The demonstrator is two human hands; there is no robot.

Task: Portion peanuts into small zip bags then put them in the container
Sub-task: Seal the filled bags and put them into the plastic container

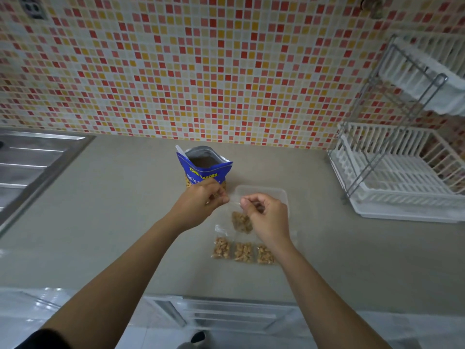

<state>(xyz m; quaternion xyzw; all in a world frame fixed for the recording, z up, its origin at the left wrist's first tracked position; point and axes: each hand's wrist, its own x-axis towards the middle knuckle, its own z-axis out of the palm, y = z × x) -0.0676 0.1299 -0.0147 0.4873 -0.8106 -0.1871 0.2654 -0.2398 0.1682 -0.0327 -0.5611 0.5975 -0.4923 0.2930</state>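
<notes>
My left hand (201, 200) and right hand (266, 215) each pinch a top corner of a small zip bag (241, 221), fingers curled on its clear strip. It hangs between them, peanuts sunk to the bottom, above the counter (113, 210). Just beyond my right hand lies the clear container (261, 193). The open blue pouch (205, 170) stands upright behind my left hand. Near me, three filled bags (242, 251) lie in a row. A sink (30, 159) sits far left and a rack (402, 177) far right.

sink drainboard (32, 159) far left | white dish rack (402, 177) right | mosaic-tiled wall (201, 71) behind
</notes>
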